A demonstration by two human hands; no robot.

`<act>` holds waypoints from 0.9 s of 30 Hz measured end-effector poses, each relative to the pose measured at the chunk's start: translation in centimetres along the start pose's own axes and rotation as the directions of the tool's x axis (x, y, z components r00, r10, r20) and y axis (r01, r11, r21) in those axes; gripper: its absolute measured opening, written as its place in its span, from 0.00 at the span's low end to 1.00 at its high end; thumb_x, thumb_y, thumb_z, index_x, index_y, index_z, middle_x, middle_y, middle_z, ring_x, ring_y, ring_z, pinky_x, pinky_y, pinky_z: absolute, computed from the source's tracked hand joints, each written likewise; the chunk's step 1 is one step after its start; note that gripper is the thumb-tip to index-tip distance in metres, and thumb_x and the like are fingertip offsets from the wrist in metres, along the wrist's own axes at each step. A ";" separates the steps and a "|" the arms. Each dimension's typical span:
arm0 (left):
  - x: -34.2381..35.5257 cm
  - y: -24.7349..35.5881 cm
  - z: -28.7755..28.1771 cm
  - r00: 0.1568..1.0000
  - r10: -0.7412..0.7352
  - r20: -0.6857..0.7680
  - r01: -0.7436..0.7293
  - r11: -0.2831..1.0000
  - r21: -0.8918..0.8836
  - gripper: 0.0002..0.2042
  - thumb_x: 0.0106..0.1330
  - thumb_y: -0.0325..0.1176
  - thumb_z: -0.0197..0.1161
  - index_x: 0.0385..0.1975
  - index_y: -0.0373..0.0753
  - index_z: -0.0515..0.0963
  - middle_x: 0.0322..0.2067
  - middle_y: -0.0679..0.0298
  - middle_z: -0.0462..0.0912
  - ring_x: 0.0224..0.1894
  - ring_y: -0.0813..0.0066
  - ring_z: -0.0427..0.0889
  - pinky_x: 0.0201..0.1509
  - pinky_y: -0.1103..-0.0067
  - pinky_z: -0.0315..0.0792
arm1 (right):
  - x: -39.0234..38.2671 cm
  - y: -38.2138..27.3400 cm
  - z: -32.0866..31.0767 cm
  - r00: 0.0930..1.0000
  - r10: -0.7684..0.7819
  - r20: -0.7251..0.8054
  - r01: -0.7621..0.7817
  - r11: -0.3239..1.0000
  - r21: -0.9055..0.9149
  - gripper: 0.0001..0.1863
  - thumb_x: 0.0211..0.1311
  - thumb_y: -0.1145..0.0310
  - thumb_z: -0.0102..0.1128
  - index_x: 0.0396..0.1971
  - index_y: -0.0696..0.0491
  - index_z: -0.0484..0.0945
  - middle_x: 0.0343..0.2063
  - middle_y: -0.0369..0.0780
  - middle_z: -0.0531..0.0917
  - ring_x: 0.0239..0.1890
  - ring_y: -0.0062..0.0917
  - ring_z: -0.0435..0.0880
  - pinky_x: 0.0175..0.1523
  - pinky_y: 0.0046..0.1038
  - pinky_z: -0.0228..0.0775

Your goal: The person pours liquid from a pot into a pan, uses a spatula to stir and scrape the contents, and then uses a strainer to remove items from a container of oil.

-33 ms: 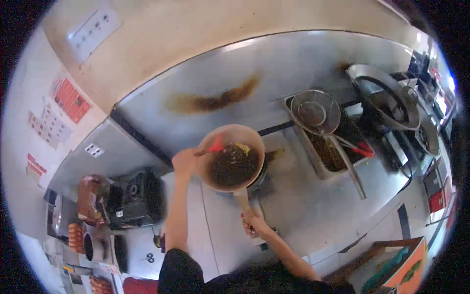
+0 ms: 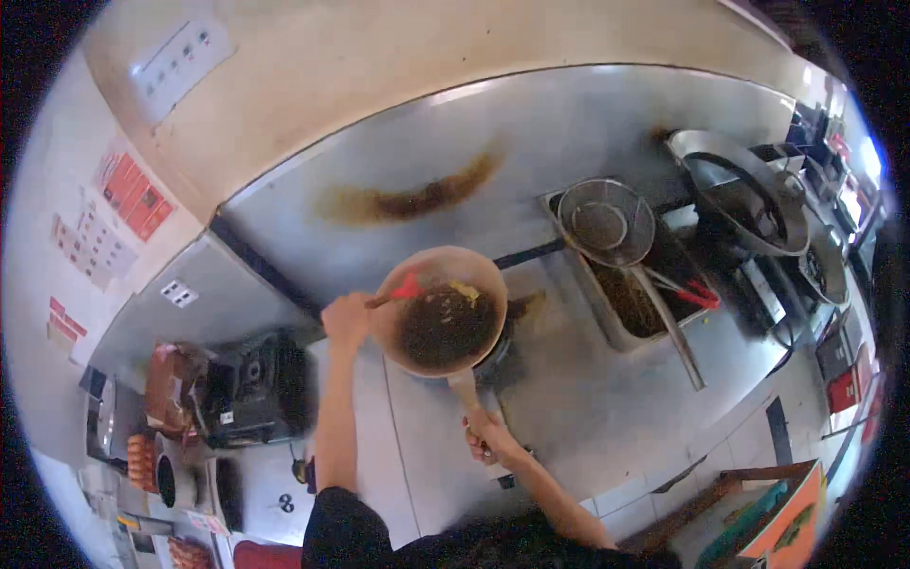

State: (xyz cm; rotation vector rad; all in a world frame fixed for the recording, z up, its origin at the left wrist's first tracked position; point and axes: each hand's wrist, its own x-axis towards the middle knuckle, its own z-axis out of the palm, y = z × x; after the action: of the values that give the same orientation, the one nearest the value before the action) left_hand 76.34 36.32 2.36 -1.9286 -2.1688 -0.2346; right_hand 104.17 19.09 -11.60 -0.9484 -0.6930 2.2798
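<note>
My left hand (image 2: 346,318) is closed on the wooden handle of a red-headed spatula (image 2: 408,284), whose head is inside a wok-like pan (image 2: 422,346). A dark mixture lies in the pan, with yellow bits (image 2: 466,291). My right hand (image 2: 488,436) grips the pan's light handle (image 2: 462,384) below it. The pan sits over a burner (image 2: 502,346) on the steel worktop.
A mesh strainer (image 2: 602,223) and red-handled tongs (image 2: 697,294) rest on a greasy steel tray (image 2: 626,313). Large pans (image 2: 777,242) stand at right; a black appliance (image 2: 270,389) and egg trays (image 2: 142,460) at left; an orange box (image 2: 791,517) at lower right.
My left hand has shifted slightly left with the spatula. The pan and my right hand look almost unchanged, and the whole view has moved very slightly.
</note>
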 end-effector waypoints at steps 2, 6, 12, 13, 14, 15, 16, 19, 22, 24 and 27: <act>-0.7 -1.4 -1.5 0.996 -0.063 0.056 0.065 0.997 -0.049 0.12 0.55 0.52 0.60 0.34 0.59 0.84 0.32 0.61 0.84 0.35 0.57 0.83 0.38 0.64 0.75 | 0.3 0.0 0.5 1.000 0.025 0.006 -0.025 0.999 -0.038 0.28 0.59 0.35 0.46 0.37 0.49 0.65 0.13 0.30 0.65 0.11 0.14 0.64 0.14 0.20 0.57; 0.3 0.7 -0.4 0.988 0.152 0.037 -0.145 0.978 -0.152 0.11 0.56 0.46 0.58 0.36 0.57 0.83 0.32 0.58 0.83 0.34 0.56 0.82 0.37 0.62 0.75 | -0.3 -0.2 2.6 0.996 0.073 -0.046 -0.078 0.989 -0.126 0.29 0.59 0.35 0.45 0.35 0.49 0.66 0.15 0.30 0.67 0.11 0.15 0.64 0.15 0.20 0.59; -2.2 -1.9 -4.2 0.986 0.157 0.064 -0.148 0.981 -0.127 0.11 0.57 0.42 0.58 0.39 0.57 0.82 0.33 0.59 0.83 0.37 0.56 0.82 0.41 0.65 0.75 | -1.0 -2.4 -0.4 0.991 0.036 -0.126 -0.051 0.991 -0.121 0.30 0.61 0.36 0.45 0.35 0.53 0.68 0.14 0.31 0.67 0.11 0.16 0.63 0.16 0.21 0.59; -3.1 -2.7 -5.4 0.986 0.137 0.097 -0.127 0.986 -0.104 0.11 0.56 0.39 0.60 0.39 0.56 0.83 0.33 0.59 0.83 0.37 0.56 0.82 0.41 0.65 0.75 | -1.0 -2.5 -1.2 0.997 0.013 -0.075 -0.024 0.988 -0.155 0.30 0.61 0.36 0.45 0.35 0.53 0.68 0.14 0.31 0.67 0.10 0.16 0.63 0.15 0.21 0.58; -4.0 -3.9 -7.3 0.987 0.064 0.150 -0.068 0.997 0.023 0.11 0.55 0.38 0.61 0.38 0.57 0.83 0.33 0.59 0.83 0.37 0.57 0.82 0.41 0.66 0.75 | -1.0 -2.5 -1.4 1.000 -0.002 -0.007 0.001 0.982 -0.191 0.29 0.61 0.37 0.45 0.35 0.53 0.68 0.14 0.31 0.66 0.10 0.16 0.63 0.15 0.21 0.57; -4.4 -4.4 -8.3 0.981 -0.010 0.195 -0.020 0.989 0.148 0.11 0.54 0.37 0.62 0.38 0.57 0.83 0.33 0.59 0.83 0.37 0.58 0.82 0.41 0.66 0.75 | -1.1 -2.7 -1.5 1.000 -0.007 -0.014 0.004 0.984 -0.179 0.29 0.61 0.37 0.45 0.35 0.53 0.68 0.14 0.31 0.66 0.10 0.16 0.63 0.15 0.21 0.57; -4.7 -4.4 -8.6 0.982 -0.007 0.191 -0.023 0.988 0.153 0.11 0.54 0.37 0.62 0.38 0.57 0.83 0.33 0.59 0.83 0.37 0.58 0.82 0.41 0.66 0.75 | -1.2 -3.3 -1.5 1.000 0.015 -0.028 -0.020 0.982 -0.187 0.29 0.62 0.37 0.45 0.35 0.52 0.68 0.14 0.31 0.66 0.10 0.16 0.63 0.15 0.21 0.57; -4.5 -4.1 -8.7 0.994 -0.001 0.112 -0.017 0.987 0.162 0.11 0.54 0.37 0.63 0.37 0.58 0.83 0.32 0.59 0.84 0.35 0.60 0.83 0.40 0.66 0.76 | -1.1 -3.1 -2.0 0.998 0.035 -0.046 -0.043 0.982 -0.184 0.26 0.63 0.39 0.45 0.34 0.51 0.69 0.14 0.31 0.68 0.10 0.17 0.66 0.14 0.21 0.58; -2.6 -3.2 -3.5 0.997 0.013 0.070 -0.018 0.997 0.081 0.11 0.53 0.37 0.61 0.35 0.57 0.84 0.28 0.55 0.83 0.33 0.55 0.83 0.37 0.64 0.76 | -0.2 -2.3 -2.2 0.999 0.008 -0.046 -0.018 0.972 -0.234 0.25 0.64 0.40 0.44 0.33 0.50 0.70 0.13 0.30 0.69 0.10 0.17 0.67 0.13 0.21 0.57; -1.4 -2.8 0.6 0.997 -0.060 -0.048 0.056 0.996 -0.068 0.09 0.53 0.39 0.60 0.33 0.57 0.84 0.28 0.55 0.83 0.34 0.55 0.83 0.38 0.64 0.76 | -0.2 -1.7 -1.8 0.999 -0.013 -0.044 0.001 0.963 -0.271 0.25 0.64 0.39 0.43 0.33 0.50 0.70 0.13 0.31 0.69 0.09 0.17 0.66 0.12 0.21 0.56; -1.1 2.1 -0.4 1.000 0.029 0.007 -0.029 0.996 -0.085 0.09 0.55 0.42 0.59 0.32 0.57 0.84 0.28 0.56 0.83 0.33 0.55 0.83 0.36 0.64 0.76 | -0.8 -2.9 -3.3 0.998 -0.057 -0.038 0.047 0.971 -0.233 0.28 0.62 0.39 0.45 0.35 0.53 0.69 0.14 0.32 0.66 0.11 0.17 0.64 0.14 0.23 0.59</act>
State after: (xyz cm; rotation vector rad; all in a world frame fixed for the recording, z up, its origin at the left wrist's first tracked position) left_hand 78.62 35.37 2.39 -2.0081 -2.1672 -0.3194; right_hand 108.03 21.41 -11.39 -1.0714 -0.9699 2.1579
